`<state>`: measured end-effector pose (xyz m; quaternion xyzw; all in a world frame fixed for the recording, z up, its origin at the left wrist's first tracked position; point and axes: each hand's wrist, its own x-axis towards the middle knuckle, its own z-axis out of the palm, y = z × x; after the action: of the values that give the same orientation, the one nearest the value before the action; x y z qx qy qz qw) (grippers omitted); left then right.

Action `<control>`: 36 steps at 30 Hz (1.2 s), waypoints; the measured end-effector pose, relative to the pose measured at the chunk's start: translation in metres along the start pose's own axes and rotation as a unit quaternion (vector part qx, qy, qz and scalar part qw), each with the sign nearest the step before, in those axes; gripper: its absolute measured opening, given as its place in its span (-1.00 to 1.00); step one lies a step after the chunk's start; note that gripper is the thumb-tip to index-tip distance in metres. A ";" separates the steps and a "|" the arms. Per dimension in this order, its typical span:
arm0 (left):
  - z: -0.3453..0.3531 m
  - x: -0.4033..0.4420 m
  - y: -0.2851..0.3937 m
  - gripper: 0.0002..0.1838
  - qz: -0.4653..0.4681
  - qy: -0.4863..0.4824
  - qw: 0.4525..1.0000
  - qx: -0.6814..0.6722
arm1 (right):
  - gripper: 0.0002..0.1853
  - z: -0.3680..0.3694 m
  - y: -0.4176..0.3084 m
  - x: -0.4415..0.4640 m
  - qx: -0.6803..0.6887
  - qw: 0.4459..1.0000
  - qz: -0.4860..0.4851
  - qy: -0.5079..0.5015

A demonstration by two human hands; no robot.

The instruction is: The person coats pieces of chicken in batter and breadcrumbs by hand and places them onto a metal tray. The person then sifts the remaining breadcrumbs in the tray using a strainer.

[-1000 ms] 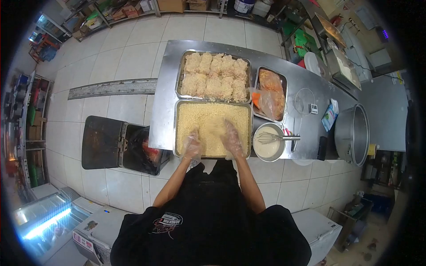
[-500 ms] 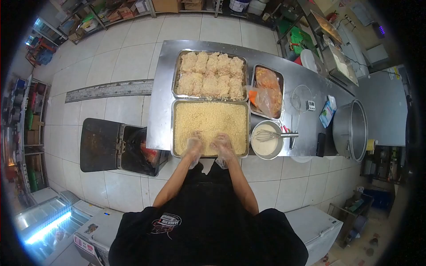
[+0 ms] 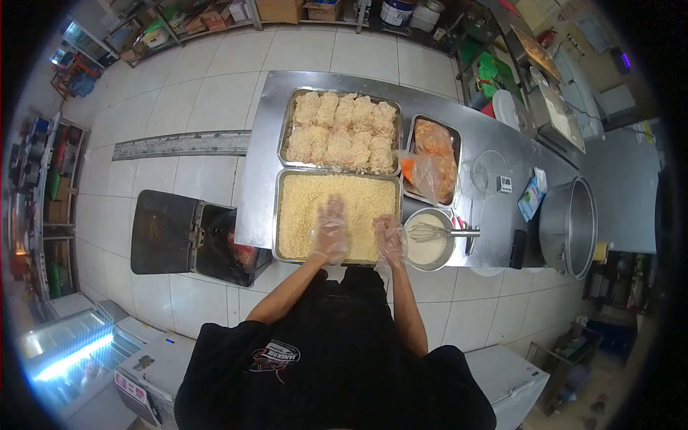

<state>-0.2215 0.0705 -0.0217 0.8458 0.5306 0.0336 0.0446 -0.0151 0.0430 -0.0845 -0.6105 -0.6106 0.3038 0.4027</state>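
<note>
Both hands wear clear plastic gloves. My left hand point(image 3: 331, 231) lies on the pale yellow crumbs point(image 3: 301, 208) in the near metal tray point(image 3: 276, 233), its fingers stretched forward. At the tray's right part, my right hand point(image 3: 390, 240) is bent over the crumbs by the rim, its fingers curled; whether they hold anything is hidden. Beyond this tray, a second tray point(image 3: 283, 136) bears two rows of crumb-coated pieces point(image 3: 344, 111). To the right of my right hand stands a bowl of white batter point(image 3: 428, 249) with a whisk point(image 3: 459, 232) lying across it.
A smaller tray point(image 3: 459, 158) holds orange-coloured meat point(image 3: 433, 136) and a plastic bag point(image 3: 424, 175). Farther right on the steel table point(image 3: 487, 215) are a timer point(image 3: 504, 185), a blue-white packet point(image 3: 532, 197) and a big pot point(image 3: 568, 228). An open black bin point(image 3: 215, 244) stands left.
My hands came together near the tray's front, then moved apart. My left hand has reached forward onto the crumbs, and my right hand has shifted right to the tray's side.
</note>
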 end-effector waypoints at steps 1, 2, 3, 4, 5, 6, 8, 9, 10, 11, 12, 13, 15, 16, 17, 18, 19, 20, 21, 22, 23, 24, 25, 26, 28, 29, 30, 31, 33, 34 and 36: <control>0.000 -0.006 -0.011 -0.37 -0.040 0.021 0.998 0.047 | -0.69 0.011 0.014 -0.001 0.002 1.000 0.004 0.005; 0.004 -0.013 -0.023 -0.37 -0.035 0.020 0.998 0.049 | -0.70 0.028 0.027 -0.001 -0.101 0.988 0.055 -0.100; 0.017 -0.025 -0.034 -0.35 -0.025 0.093 0.985 -0.144 | -0.71 0.042 0.032 -0.003 -0.200 0.952 0.106 -0.205; 0.037 -0.036 -0.041 -0.32 -0.017 0.160 0.930 -0.331 | -0.71 0.051 0.018 -0.009 -0.198 0.953 0.110 -0.202; 0.054 -0.041 -0.044 -0.27 -0.056 0.123 0.860 -0.493 | -0.71 0.058 -0.006 -0.015 0.054 0.982 0.114 -0.141; 0.071 -0.046 -0.047 -0.21 -0.106 0.103 0.757 -0.636 | -0.71 0.058 -0.021 -0.016 0.179 0.971 0.116 -0.107; 0.058 -0.045 -0.051 -0.20 -0.204 0.014 0.782 -0.589 | -0.68 0.057 -0.041 -0.017 0.327 0.905 0.258 -0.088; 0.050 -0.046 -0.052 -0.20 -0.252 -0.031 0.787 -0.562 | -0.65 0.057 -0.046 -0.018 0.341 0.844 0.401 -0.098; 0.044 -0.048 -0.053 -0.19 -0.298 -0.077 0.788 -0.533 | -0.65 0.063 -0.051 -0.020 0.340 0.844 0.402 -0.101; 0.037 -0.051 -0.053 -0.19 -0.321 -0.098 0.786 -0.520 | -0.66 0.072 -0.057 -0.022 0.371 0.845 0.375 -0.087; 0.034 -0.054 -0.053 -0.19 -0.343 -0.120 0.782 -0.506 | -0.67 0.077 -0.060 -0.022 0.401 0.845 0.347 -0.073; 0.029 -0.059 -0.055 -0.28 -0.318 -0.069 0.769 -0.550 | -0.67 0.077 -0.062 -0.023 0.398 0.846 0.346 -0.078; 0.032 -0.062 -0.055 -0.36 -0.295 -0.015 0.749 -0.593 | -0.68 0.072 -0.067 -0.028 0.398 0.865 0.300 -0.064; 0.039 -0.061 -0.054 -0.44 -0.307 -0.009 0.798 -0.518 | -0.68 0.072 -0.071 -0.029 0.396 0.865 0.302 -0.064; 0.045 -0.061 -0.053 -0.48 -0.307 -0.007 0.822 -0.480 | -0.68 0.075 -0.075 -0.028 0.393 0.852 0.334 -0.088; 0.045 -0.060 -0.052 -0.52 -0.307 -0.005 0.844 -0.440 | -0.69 0.075 -0.078 -0.024 0.390 0.839 0.362 -0.111; 0.031 -0.054 -0.046 -0.48 -0.257 -0.045 0.860 -0.439 | -0.69 0.074 -0.075 -0.024 0.389 0.841 0.359 -0.106; 0.018 -0.051 -0.036 -0.44 -0.209 -0.085 0.871 -0.437 | -0.69 0.069 -0.071 -0.028 0.391 0.870 0.296 -0.058; 0.010 -0.052 -0.019 -0.38 -0.155 -0.025 0.889 -0.431 | -0.69 0.062 -0.067 -0.029 0.389 0.892 0.229 -0.013; 0.025 -0.052 -0.013 -0.38 -0.155 -0.023 0.887 -0.434 | -0.69 0.051 -0.069 -0.027 0.386 0.894 0.228 -0.013; 0.040 -0.050 -0.011 -0.34 -0.021 0.129 0.917 -0.378 | -0.71 0.036 -0.072 -0.024 0.417 0.870 0.262 0.021; 0.008 -0.035 0.005 -0.31 -0.064 0.041 0.982 -0.173 | -0.72 0.024 -0.073 -0.022 0.447 0.843 0.295 0.055; -0.026 -0.019 0.021 -0.28 -0.068 -0.056 0.995 0.047 | -0.73 0.016 -0.069 -0.021 0.448 0.845 0.289 0.046; -0.003 -0.017 0.023 -0.28 -0.068 -0.054 0.995 0.046 | -0.73 0.010 -0.060 -0.021 0.447 0.846 0.287 0.046; 0.037 -0.010 0.027 -0.32 0.061 0.028 0.995 -0.075 | -0.73 0.005 -0.035 -0.020 0.326 0.913 0.244 0.005; 0.036 -0.009 0.024 -0.33 0.075 -0.023 0.994 -0.071 | -0.73 0.005 -0.022 -0.015 0.325 0.914 0.243 0.006; 0.025 -0.008 0.021 -0.33 0.077 -0.021 0.994 -0.070 | -0.67 0.006 -0.011 -0.006 0.061 0.989 0.131 0.005; 0.017 -0.008 0.017 -0.32 0.024 -0.005 0.999 -0.039 | -0.61 0.010 0.003 0.002 -0.208 0.978 0.011 0.006; 0.034 -0.015 0.003 -0.31 -0.058 0.067 0.915 -0.394 | -0.55 0.040 0.039 0.005 0.160 0.984 0.066 0.045; 0.056 -0.021 -0.006 -0.30 -0.041 0.143 0.684 -0.714 | -0.51 0.056 0.037 0.010 0.340 0.935 0.086 0.058; 0.034 -0.030 -0.016 -0.26 -0.067 0.115 0.954 -0.269 | -0.44 0.092 0.010 0.024 0.181 0.958 0.176 0.139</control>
<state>-0.2449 0.0491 -0.0573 0.7551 0.5593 0.2692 0.2108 -0.0875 0.0788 -0.1354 -0.6616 -0.3663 0.3876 0.5272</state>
